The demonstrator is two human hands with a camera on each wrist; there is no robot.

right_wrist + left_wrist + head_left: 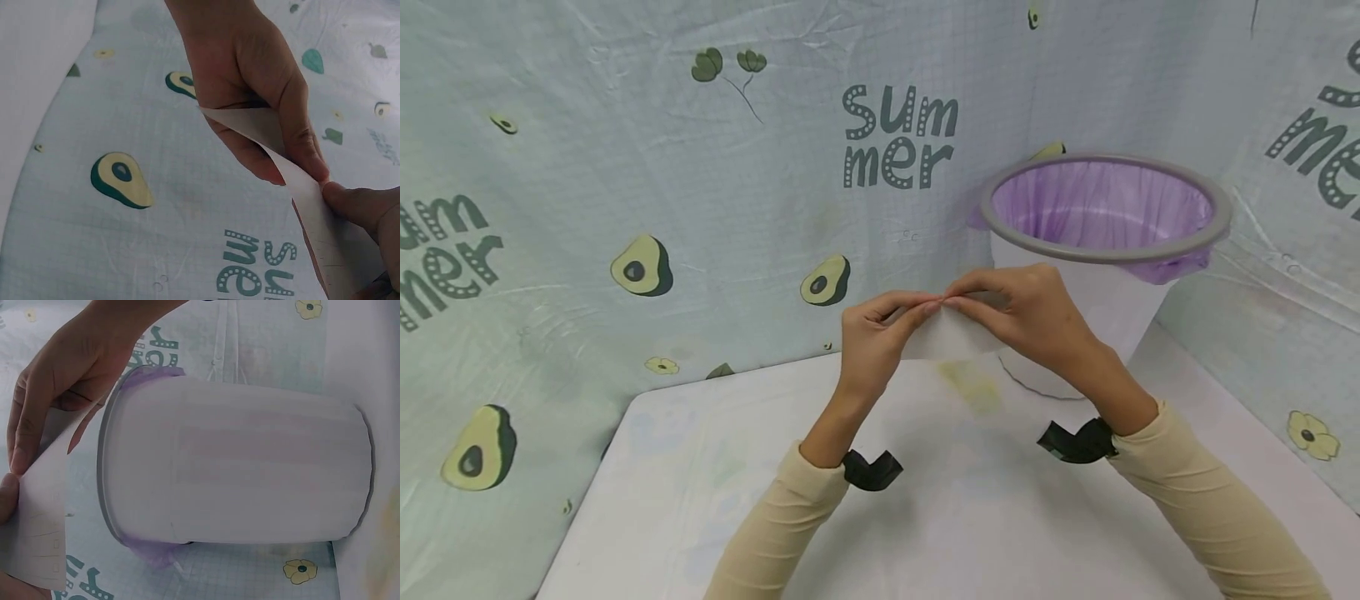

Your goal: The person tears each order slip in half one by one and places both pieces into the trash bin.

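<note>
A white sheet of paper (957, 337) hangs in front of me above the table. My left hand (872, 342) pinches its upper edge between thumb and fingers. Close beside it, my right hand (1041, 312) pinches the same edge, and the fingertips of both nearly meet. Faint printed lines and small boxes show on the paper (44, 519) in the left wrist view, where the right hand (69, 369) comes in from the top. In the right wrist view the sheet (309, 197) slants down from the left hand (250, 69), slightly bent.
A white bin (1075, 308) with a grey rim and purple liner (1105, 196) stands behind my right hand. The white table (700, 475) has faint coloured patches. A patterned sheet (737, 192) with avocados and lettering covers the walls. Each wrist wears a black strap (1078, 442).
</note>
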